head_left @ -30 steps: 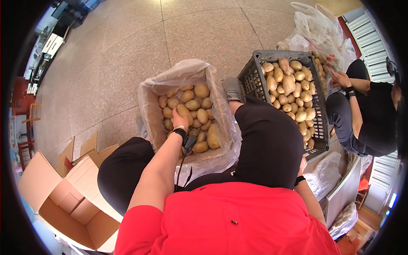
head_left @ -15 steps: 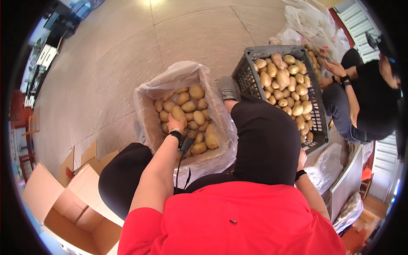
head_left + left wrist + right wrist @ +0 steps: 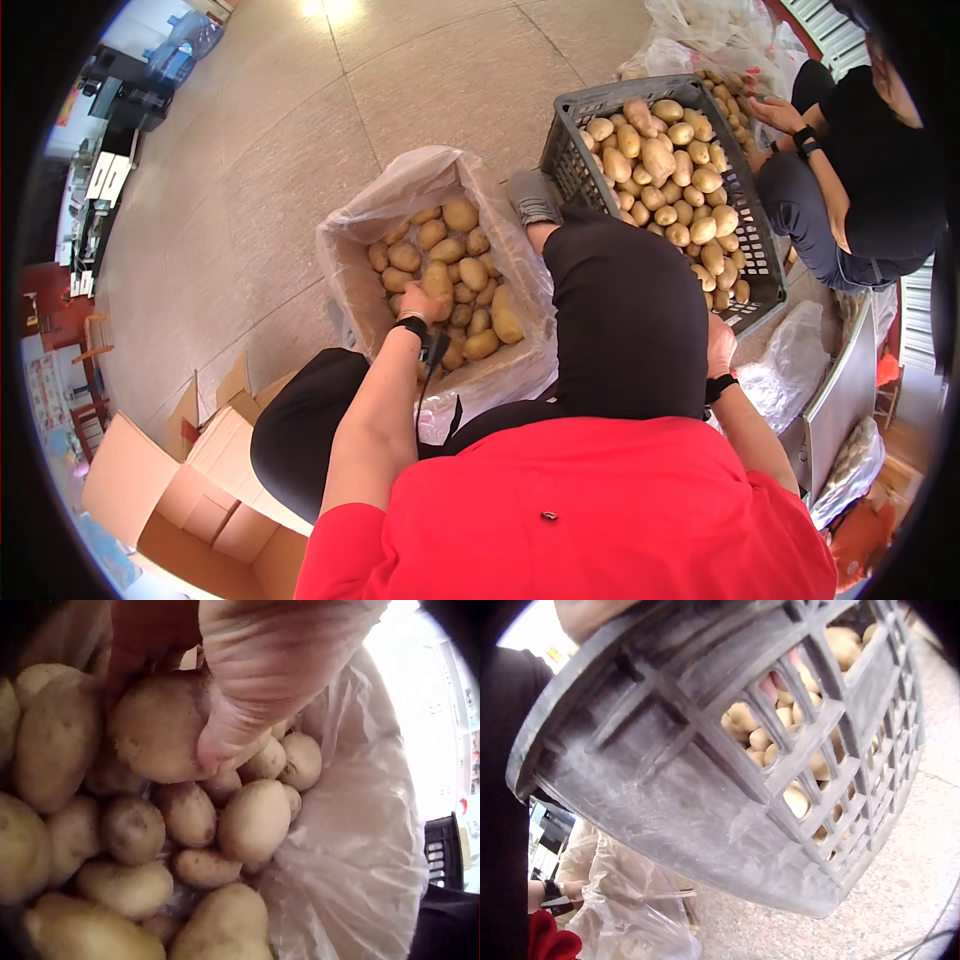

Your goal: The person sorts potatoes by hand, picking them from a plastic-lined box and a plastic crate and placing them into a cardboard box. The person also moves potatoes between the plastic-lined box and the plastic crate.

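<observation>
A cardboard box lined with a clear plastic bag (image 3: 350, 250) stands between my knees, full of potatoes. My left hand (image 3: 424, 300) reaches into it and grips one large potato (image 3: 437, 278). In the left wrist view the thumb (image 3: 240, 712) and fingers curl round that potato (image 3: 154, 727) above the pile. My right hand (image 3: 718, 345) is at the near corner of the grey plastic crate (image 3: 757, 290) of potatoes, half hidden by my knee. In the right wrist view its fingers (image 3: 769, 686) show through the crate's lattice (image 3: 705, 810), curled over the rim.
Another person in black (image 3: 870, 180) crouches at the far side of the crate, hands at potatoes in plastic bags (image 3: 720, 40). Open cardboard boxes (image 3: 190, 500) lie at my lower left. Tiled floor (image 3: 250, 150) stretches beyond the lined box.
My left hand stays on the potato and has shifted slightly toward me in the box. My head view has turned, bringing the crate and right hand nearer the middle.
</observation>
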Demonstrator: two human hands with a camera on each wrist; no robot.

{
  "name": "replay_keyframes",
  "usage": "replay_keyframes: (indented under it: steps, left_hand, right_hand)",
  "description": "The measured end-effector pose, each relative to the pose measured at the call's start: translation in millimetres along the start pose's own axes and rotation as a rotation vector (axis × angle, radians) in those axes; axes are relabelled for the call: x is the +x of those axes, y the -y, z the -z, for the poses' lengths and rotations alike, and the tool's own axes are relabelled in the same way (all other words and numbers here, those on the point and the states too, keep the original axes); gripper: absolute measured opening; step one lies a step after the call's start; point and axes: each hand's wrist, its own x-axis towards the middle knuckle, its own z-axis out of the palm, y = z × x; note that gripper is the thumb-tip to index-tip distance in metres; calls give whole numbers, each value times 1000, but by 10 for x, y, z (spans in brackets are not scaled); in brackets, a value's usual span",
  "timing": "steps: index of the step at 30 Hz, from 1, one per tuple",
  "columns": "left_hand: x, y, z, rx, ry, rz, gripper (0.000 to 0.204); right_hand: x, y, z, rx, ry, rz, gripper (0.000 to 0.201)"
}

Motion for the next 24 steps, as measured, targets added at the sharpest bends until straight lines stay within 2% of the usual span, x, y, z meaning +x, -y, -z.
replay_keyframes:
  steps: [1,3,4,8,10,11,13,14,16,20,23,24]
  left_hand:
    - [34,61,-79,7,-7,7,78]
    - [71,95,-207,-437,318,210,79]
    - [-106,-45,-217,-347,117,223,78]
    - [-310,-276,-64,-408,154,340,79]
    - [-295,-250,-33,-591,195,398,79]
    - [-259,-248,0,-587,193,394,79]
    - [-211,-255,23,-421,402,361,78]
    - [-217,-274,-12,-418,405,360,78]
    - [-245,-349,-96,-22,41,97,87]
    - [-269,-403,-61,-10,46,24,89]
    - [-227,-361,-96,0,141,42,91]
    - [-170,-274,-178,-43,104,37,92]
  right_hand:
    - [-2,21,16,6,-10,11,23]
    - [-32,71,53,67,-41,28,23]
    - [-35,80,63,94,-45,34,22]
    - [-26,35,31,90,-58,42,20]
    - [-26,62,62,86,-59,44,20]
    - [-32,81,72,82,-60,42,20]
    - [-45,89,89,91,-68,52,19]
    - [-43,91,92,98,-77,68,19]
    - [-37,82,80,96,-76,62,18]
    - [-42,115,102,100,-59,29,18]
    - [-35,89,87,81,-63,59,18]
    - [-32,78,75,74,-74,58,18]
